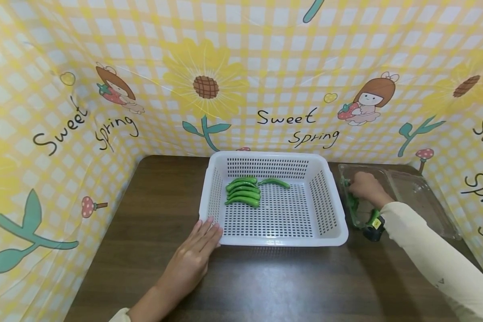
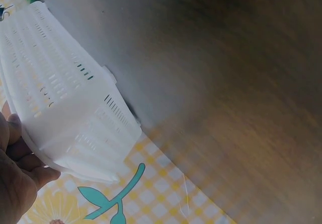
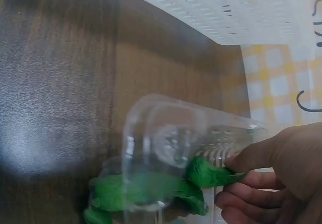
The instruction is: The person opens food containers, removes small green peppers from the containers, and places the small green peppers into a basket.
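My left hand (image 1: pixel 194 252) rests on the near left corner of a white plastic basket (image 1: pixel 273 242), its fingers lying straight over the rim. In the left wrist view, fingertips (image 2: pixel 46 175) touch the rim; part of the hand is cut off. Several green chili peppers (image 1: pixel 243 193) lie side by side in the basket's left half, and a single pepper (image 1: pixel 277 182) lies right of them. At the right, my right hand (image 1: pixel 368 188) reaches into a clear plastic box (image 1: pixel 358 169). Thumb and fingers pinch a green chili pepper (image 3: pixel 205 173) by its thin end.
More green peppers (image 3: pixel 126 191) lie in the near part of the clear box. Its lid (image 1: pixel 422 201) is folded back to the right. Behind the dark wooden table (image 1: pixel 165 188) hangs a yellow checked cloth (image 1: pixel 265 80), which also runs along both sides.
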Tool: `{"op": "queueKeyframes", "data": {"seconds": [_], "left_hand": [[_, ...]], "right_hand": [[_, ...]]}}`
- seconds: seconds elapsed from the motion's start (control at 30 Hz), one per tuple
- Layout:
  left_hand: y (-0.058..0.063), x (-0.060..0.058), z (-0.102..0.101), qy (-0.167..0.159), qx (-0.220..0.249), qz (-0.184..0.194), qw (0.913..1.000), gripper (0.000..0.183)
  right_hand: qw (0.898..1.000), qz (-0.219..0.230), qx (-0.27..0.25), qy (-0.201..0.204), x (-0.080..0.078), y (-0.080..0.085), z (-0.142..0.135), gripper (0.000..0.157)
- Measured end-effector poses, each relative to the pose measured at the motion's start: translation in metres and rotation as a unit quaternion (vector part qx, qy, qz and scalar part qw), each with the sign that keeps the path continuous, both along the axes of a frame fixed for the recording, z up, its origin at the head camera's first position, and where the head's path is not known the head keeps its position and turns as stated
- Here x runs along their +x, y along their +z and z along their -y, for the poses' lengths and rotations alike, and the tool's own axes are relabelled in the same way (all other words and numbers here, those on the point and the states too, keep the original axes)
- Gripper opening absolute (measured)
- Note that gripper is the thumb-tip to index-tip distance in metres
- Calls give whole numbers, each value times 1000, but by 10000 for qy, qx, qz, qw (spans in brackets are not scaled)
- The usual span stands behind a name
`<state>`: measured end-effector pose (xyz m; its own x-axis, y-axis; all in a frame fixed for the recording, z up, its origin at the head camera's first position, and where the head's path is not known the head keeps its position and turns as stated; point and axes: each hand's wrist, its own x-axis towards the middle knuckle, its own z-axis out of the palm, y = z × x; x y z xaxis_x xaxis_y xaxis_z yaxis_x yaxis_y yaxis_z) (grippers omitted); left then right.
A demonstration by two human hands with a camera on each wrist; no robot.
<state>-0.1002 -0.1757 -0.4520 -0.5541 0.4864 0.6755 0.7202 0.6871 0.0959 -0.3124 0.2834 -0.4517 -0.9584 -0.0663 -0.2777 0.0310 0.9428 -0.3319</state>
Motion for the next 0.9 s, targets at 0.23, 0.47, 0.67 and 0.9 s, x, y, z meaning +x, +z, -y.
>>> {"op": "queueKeyframes", "data": {"seconds": [0.23,0.47,0.67,0.9], "left_hand": [[-2,1,0,45,4,6,10000,36],[-1,0,1,46,-53,-37,10000,36],[0,-2,1,38,-32,-110,9999,36],[-2,-1,0,8,-13,-75,10000,37]], "right_hand": [[9961,-877,-70,101,-7,8,-3,15],[9874,-1428,-578,-354,-12,32,7,26],[9742,-2027,-903,-414,-19,57,26,25],[9696,-2289,-816,290,-21,83,52,21]]}}
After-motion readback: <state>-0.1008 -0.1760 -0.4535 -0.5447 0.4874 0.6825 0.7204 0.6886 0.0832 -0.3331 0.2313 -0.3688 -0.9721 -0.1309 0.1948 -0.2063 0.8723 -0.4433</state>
